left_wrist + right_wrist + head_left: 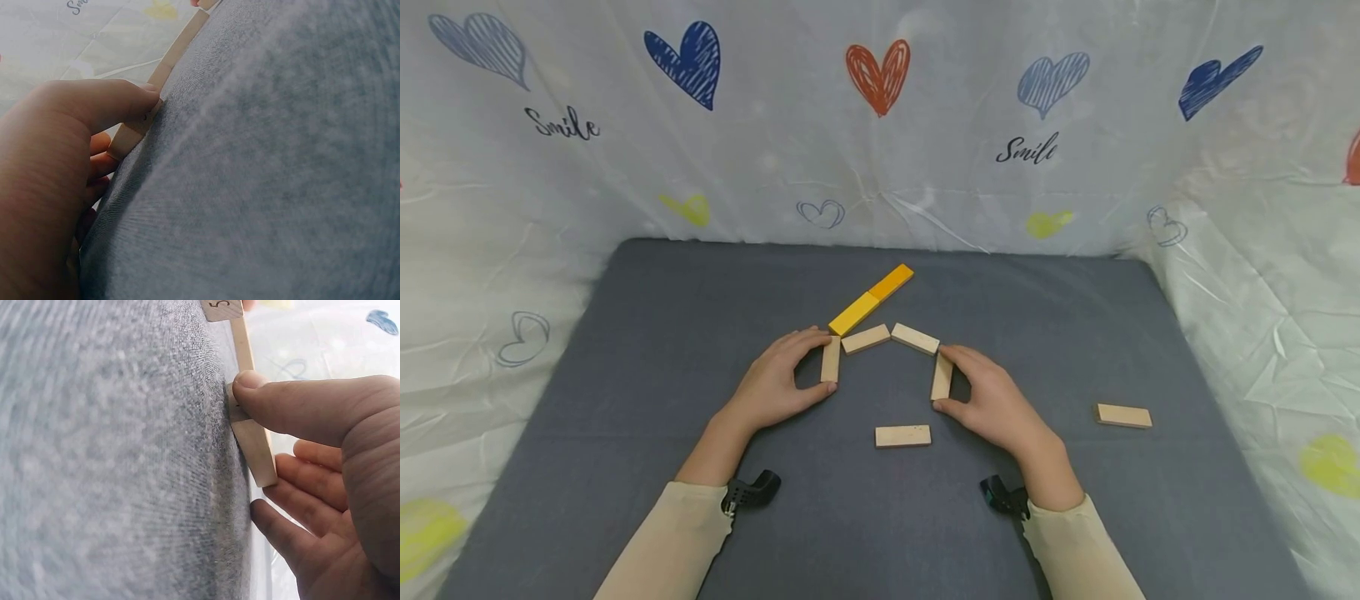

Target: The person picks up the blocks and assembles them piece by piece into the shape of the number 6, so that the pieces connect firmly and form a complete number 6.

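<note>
My left hand (781,377) holds a plain wooden block (830,360) by its two ends, thumb at the near end and fingers at the far end. On the other side, my right hand (992,394) pinches a similar upright-lying block (942,377) the same way. Between their far ends, two slanted blocks, a left one (866,339) and a right one (915,338), form a shallow peak. In the left wrist view the thumb (125,103) presses the held block (131,134). The right wrist view shows the right thumb (281,400) on its block (256,450).
Two yellow-orange blocks, a nearer one (853,313) and a farther one (891,283), lie end to end, running diagonally away from the arch. One loose wooden block (902,436) lies between the forearms; another (1123,416) lies far right. All sit on a grey cloth (700,292).
</note>
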Available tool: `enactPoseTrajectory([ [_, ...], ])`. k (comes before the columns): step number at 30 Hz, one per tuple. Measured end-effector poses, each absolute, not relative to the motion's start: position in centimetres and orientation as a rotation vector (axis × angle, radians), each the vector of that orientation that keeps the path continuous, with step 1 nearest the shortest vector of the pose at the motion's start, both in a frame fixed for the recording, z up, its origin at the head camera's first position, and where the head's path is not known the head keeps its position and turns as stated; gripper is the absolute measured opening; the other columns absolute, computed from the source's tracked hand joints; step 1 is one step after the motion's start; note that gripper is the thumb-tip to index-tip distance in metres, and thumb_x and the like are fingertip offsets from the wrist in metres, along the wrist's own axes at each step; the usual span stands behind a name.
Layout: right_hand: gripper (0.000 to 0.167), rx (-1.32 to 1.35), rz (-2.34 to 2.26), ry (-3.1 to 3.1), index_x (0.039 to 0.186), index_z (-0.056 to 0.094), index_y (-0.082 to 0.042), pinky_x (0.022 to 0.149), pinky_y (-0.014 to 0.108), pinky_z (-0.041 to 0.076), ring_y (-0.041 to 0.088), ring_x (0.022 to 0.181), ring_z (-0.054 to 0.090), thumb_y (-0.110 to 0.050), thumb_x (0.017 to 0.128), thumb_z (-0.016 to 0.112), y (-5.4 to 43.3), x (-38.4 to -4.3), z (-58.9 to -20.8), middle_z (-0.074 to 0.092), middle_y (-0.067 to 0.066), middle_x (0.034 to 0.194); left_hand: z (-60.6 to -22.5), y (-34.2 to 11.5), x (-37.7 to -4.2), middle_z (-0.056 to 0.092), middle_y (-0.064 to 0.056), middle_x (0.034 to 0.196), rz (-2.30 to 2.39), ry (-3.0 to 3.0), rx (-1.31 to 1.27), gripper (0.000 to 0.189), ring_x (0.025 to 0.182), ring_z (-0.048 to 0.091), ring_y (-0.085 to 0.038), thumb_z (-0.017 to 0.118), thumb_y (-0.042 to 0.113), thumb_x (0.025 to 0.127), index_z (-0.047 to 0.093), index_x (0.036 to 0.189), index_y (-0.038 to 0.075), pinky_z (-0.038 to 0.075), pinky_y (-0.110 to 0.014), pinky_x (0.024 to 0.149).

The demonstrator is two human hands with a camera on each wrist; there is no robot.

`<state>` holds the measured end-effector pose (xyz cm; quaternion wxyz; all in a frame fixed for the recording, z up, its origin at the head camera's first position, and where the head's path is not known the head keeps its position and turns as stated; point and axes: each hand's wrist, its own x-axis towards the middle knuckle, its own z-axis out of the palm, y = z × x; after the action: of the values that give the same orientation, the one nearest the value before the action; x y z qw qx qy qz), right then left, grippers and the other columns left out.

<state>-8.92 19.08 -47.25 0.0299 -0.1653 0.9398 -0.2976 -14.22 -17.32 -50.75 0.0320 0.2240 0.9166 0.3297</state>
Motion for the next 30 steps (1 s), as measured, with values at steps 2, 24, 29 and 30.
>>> enactPoseTrajectory([
  [2,0.084,-0.514,-0.917,2.896,0.162,0.051,-0.004,0.121,0.060,0.045,0.040,0.151,0.049,-0.025,0.091,0.092,19.04,-8.95,-47.24,0.054,0.017,0.162,-50.80,-17.33,-14.23,0.046,-0.007,0.171,1.014,2.824,0.689,0.076,0.160,0.036,-0.040,0.088,0.043,0.093,0.057,0.160,0.021,0.031,-0.067,0.128],
  [24,0.084,-0.510,-0.916,2.881,0.162,0.051,-0.005,0.122,0.060,0.045,0.039,0.151,0.050,-0.026,0.092,0.092,18.89,-9.29,-47.44,0.054,0.016,0.162,-50.69,-17.25,-14.15,0.046,-0.007,0.171,1.017,2.824,0.677,0.076,0.159,0.036,-0.041,0.088,0.043,0.093,0.058,0.159,0.022,0.031,-0.069,0.127],
  [29,0.084,-0.521,-0.914,2.885,0.162,0.052,-0.005,0.122,0.059,0.046,0.039,0.150,0.050,-0.026,0.092,0.092,18.76,-9.35,-47.42,0.055,0.016,0.161,-50.69,-17.29,-14.13,0.045,-0.007,0.171,1.010,2.825,0.671,0.076,0.159,0.036,-0.041,0.087,0.043,0.093,0.058,0.160,0.022,0.031,-0.070,0.127],
  [30,0.084,-0.522,-0.914,2.885,0.162,0.052,-0.005,0.122,0.059,0.046,0.039,0.150,0.051,-0.026,0.091,0.092,18.74,-9.34,-47.41,0.055,0.016,0.161,-50.69,-17.29,-14.12,0.045,-0.007,0.171,1.009,2.826,0.671,0.076,0.159,0.036,-0.041,0.087,0.043,0.093,0.058,0.160,0.022,0.031,-0.069,0.127],
])
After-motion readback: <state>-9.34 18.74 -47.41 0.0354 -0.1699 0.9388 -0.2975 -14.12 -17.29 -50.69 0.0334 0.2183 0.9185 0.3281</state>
